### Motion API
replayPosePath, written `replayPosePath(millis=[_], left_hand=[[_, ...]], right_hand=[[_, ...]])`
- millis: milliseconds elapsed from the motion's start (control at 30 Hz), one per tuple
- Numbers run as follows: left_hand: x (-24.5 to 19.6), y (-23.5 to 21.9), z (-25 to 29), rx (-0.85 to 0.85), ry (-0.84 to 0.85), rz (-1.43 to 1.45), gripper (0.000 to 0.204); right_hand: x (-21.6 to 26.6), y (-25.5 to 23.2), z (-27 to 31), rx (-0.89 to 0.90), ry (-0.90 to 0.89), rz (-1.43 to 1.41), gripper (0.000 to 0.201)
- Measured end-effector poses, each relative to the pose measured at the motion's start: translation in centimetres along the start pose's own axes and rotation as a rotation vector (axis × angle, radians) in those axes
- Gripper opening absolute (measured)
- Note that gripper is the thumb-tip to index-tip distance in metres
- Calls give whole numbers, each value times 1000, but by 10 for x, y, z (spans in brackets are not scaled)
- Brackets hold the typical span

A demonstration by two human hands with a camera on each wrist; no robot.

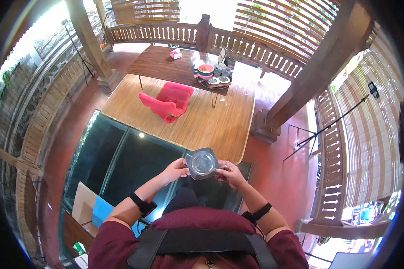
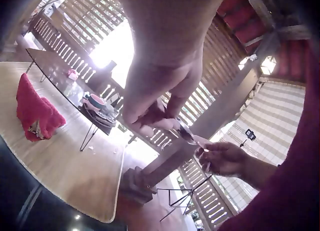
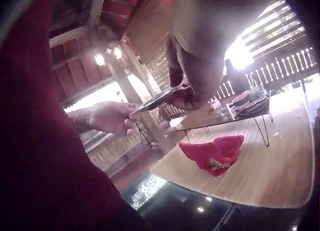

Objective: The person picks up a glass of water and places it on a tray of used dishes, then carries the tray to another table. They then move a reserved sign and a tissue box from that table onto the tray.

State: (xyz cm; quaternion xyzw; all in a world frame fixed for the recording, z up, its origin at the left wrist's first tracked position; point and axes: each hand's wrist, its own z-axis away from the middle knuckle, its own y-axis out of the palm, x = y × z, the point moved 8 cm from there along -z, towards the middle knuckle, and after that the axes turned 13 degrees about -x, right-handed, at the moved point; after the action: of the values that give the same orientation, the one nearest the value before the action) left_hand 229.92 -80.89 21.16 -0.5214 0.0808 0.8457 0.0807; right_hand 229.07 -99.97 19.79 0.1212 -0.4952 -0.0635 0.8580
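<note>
Square translucent dish: my left hand pinches its left edge, my right hand its right; even pressure should steady it

The squarish dish was translucent grey, the plush L-shaped chair pinkish red, the long wooden tabletop dark brown, the cloth sleeve maroon, the hanging blind cream-and-tan striped.

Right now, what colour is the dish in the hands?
The dish looks translucent grey; best seen in the head view.
</note>
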Motion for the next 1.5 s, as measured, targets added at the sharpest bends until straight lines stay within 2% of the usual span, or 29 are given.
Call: replayPosePath(millis=[67, 300, 433, 533, 633, 667, 900, 967, 1167, 1267, 1367, 1467, 1500], left_hand=[[-8, -6, -41, 17, 7, 23, 18], [-76, -27, -177, 82, 57, -19, 25], [-112, -44, -241, 89, 2, -125, 38], [-132, -55, -287, 112, 6, -160, 45], [-155, -58, -318, 69, -39, -15, 46], [-146, -65, -340, 43, -63, 37, 47], [-174, -60, -449, -5, -100, 37, 46], [-187, -56, -484, -71, -131, -11, 42], [-176, -51, -601, -145, -218, 103, 41], [-155, -54, -654, -203, -283, 160, 39], [-137, -60, -700, -262, -311, 222, 42], [-80, -72, -755, -264, -353, 281, 45], [-75, -76, -772, -251, -353, 300, 46]], right_hand=[[11, -5, -31, 37, -3, -23, 33], [85, -16, -151, -77, -31, -66, 34], [131, -13, -216, -91, -78, 114, 33], [154, -16, -264, -108, -10, 88, 32], [169, -23, -306, -130, 21, 20, 32], [176, -27, -318, -140, 25, 12, 32], [215, -70, -432, -140, 18, 105, 31], [229, -86, -467, -164, 1, 128, 30], [253, -124, -568, -225, 14, 224, 29], [234, -143, -628, -228, 47, 266, 33], [219, -154, -679, -327, 32, 262, 29], [186, -166, -733, -359, 16, 258, 32], [178, -169, -747, -369, 18, 295, 33]])
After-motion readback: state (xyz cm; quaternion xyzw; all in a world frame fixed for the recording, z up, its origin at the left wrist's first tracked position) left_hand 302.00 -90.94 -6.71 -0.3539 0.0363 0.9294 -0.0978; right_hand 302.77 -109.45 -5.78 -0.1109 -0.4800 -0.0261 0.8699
